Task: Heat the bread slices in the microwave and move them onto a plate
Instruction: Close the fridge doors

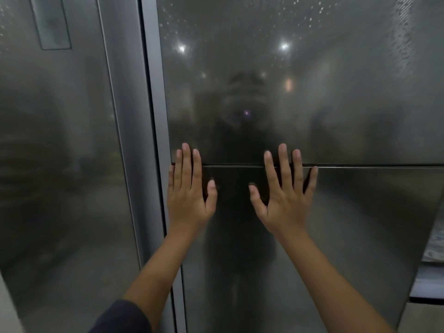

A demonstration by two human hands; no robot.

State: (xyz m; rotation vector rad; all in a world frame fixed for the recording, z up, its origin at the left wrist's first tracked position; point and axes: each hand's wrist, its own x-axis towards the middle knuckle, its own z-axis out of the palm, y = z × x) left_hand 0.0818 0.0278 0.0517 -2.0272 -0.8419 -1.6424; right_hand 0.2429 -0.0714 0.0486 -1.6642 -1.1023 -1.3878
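While no bread, microwave or plate is showing, the left hand [189, 188] and right hand [286, 193] are pressing flat, grip wide and empty, on steel doors [336, 116], so everything is seemingly remaining

The brushed steel doors [312, 104] are dull grey, speckled with small white light spots near the top edge. The sleeve [122, 318] is dark navy.
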